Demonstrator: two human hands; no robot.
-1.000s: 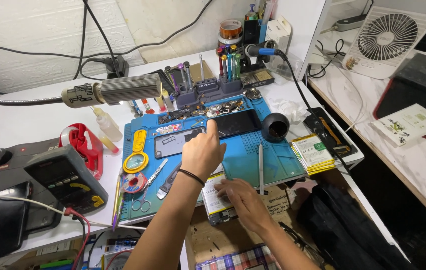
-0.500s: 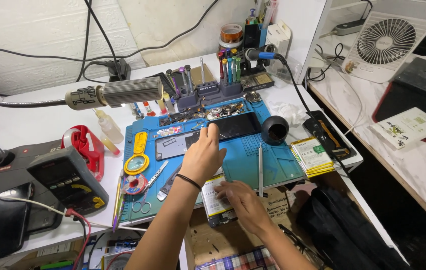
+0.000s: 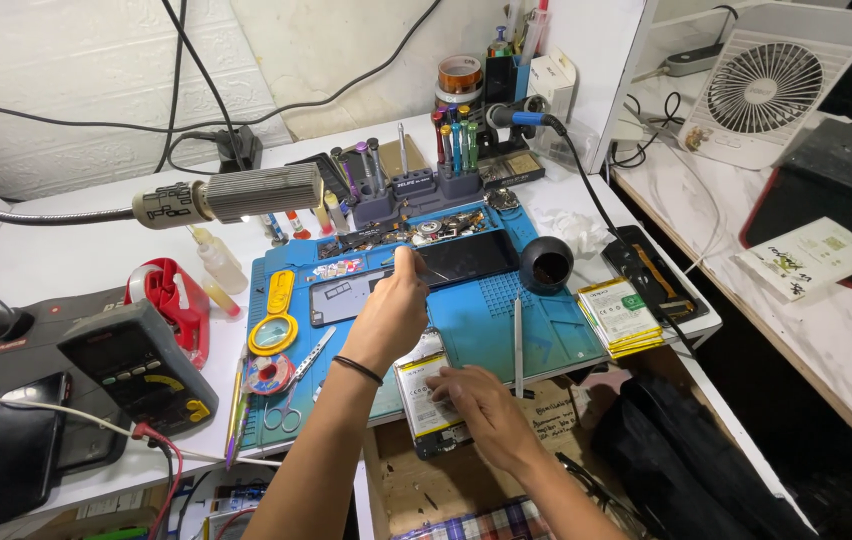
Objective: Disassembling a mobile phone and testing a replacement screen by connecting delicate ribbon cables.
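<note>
The blue work mat (image 3: 546,330) took up most of the white bench. The left hand (image 3: 391,315) was pinching something at the dark phone screen (image 3: 466,258), while the right hand (image 3: 481,410) lay loosely open on the opened phone (image 3: 424,395)'s white-labelled battery. Yellow-green flat packs (image 3: 621,315) sat stacked at the mat's right edge.

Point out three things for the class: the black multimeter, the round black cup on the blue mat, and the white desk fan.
Black multimeter (image 3: 138,368): head view, on the middle of its dark face.
Round black cup (image 3: 547,265): head view, on its rim.
White desk fan (image 3: 764,88): head view, on the round grille.
</note>
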